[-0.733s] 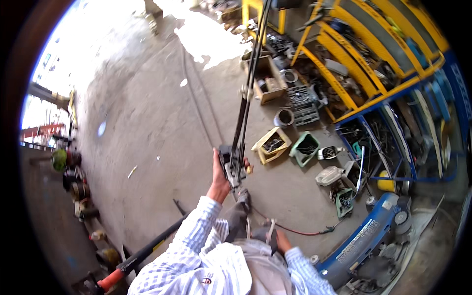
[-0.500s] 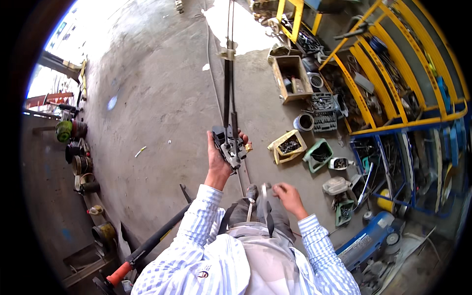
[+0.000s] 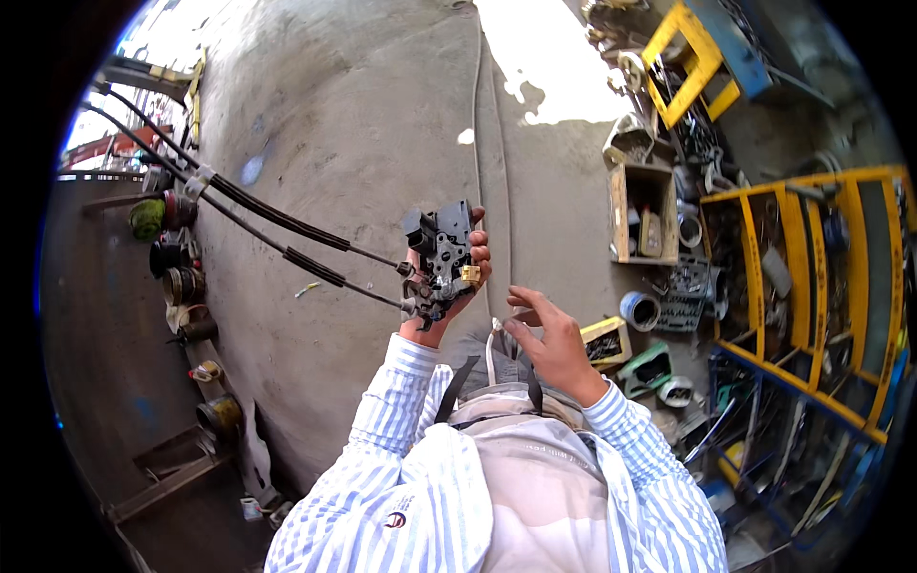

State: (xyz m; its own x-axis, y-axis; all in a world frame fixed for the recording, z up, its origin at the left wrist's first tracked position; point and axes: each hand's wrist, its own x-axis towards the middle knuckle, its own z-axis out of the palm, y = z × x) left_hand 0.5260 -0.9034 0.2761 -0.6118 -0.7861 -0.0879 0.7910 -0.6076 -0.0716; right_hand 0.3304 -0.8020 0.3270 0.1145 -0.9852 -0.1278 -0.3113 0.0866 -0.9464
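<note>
mechanism [image 3: 445, 250] of jagged, dull-grey metal is filling our gripping left hand [image 3: 460, 304]; our right hand [image 3: 556, 348] is hovering half-curled, unclenched.

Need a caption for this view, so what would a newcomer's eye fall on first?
Probably the dark metal part in the left hand, near the middle, its two black cables running to the upper left. Next, perhaps, the yellow rack at right and the bright patch of light on the floor at the top.
</note>
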